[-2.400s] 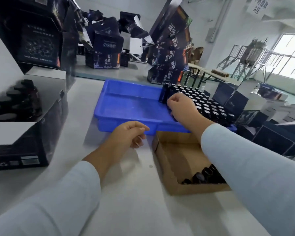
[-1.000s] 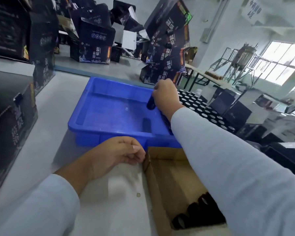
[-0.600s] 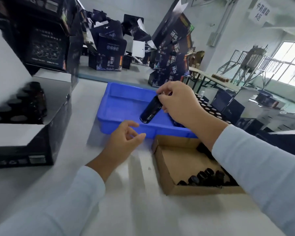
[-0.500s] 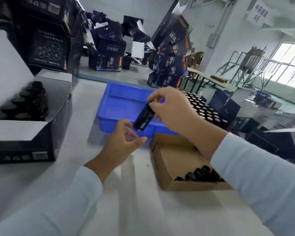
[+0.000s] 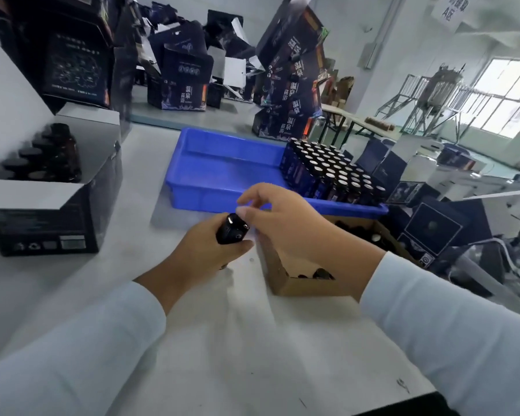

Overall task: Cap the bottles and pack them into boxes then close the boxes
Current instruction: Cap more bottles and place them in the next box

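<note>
My left hand [image 5: 204, 253] grips a dark bottle [image 5: 231, 233] above the white table, its top tilted toward me. My right hand [image 5: 285, 223] hovers just right of the bottle with loosely bent fingers, its thumb tip close to the bottle's top, and nothing shows in its grasp. Several more dark bottles [image 5: 327, 172] stand packed in the right part of the blue tray [image 5: 222, 166]. A brown cardboard box [image 5: 300, 285] holding small dark caps sits under my right wrist. At the left, an open black packing box [image 5: 48, 229] holds several bottles [image 5: 51, 154].
Stacks of dark printed cartons [image 5: 288, 85] fill the back of the table and floor. More dark boxes [image 5: 433, 226] crowd the right side past the tray. The table's front edge [image 5: 403, 406] runs at the lower right.
My right hand lifted a bottle out of the blue tray, brought it toward me and passed it to my left hand, which now grips it. The right hand's fingers have come off the bottle.
</note>
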